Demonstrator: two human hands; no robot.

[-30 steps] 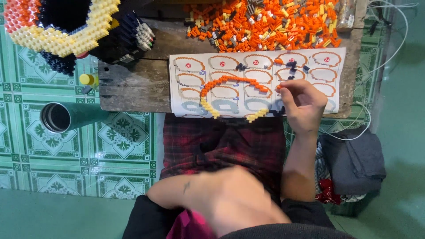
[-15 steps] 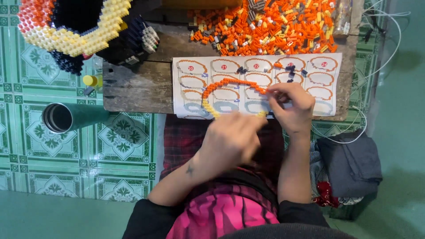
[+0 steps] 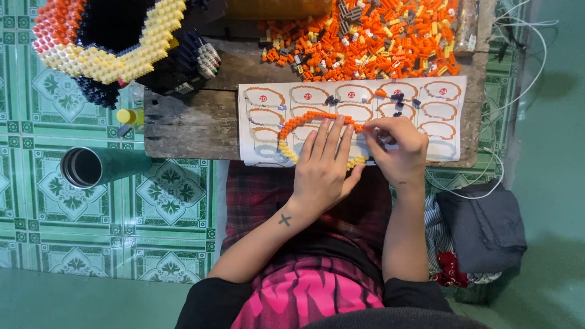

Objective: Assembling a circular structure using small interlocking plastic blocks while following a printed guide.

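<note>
Your left hand (image 3: 326, 164) lay flat and open on the brick ring (image 3: 304, 122), which sat on the sheet (image 3: 451, 116) on the desk (image 3: 189, 122). Your right hand (image 3: 396, 146) pinched the ring's orange end in a closed grip

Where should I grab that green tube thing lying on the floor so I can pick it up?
Grip the green tube around its round middle, coming down from above. It lies on its side on the tiled floor, open end pointing left, so fingers can wrap both curved sides. The wooden board sits close behind.

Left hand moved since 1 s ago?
Yes. The left hand went from the lap up onto the instruction sheet, now flat on the orange-and-yellow brick ring.
</note>
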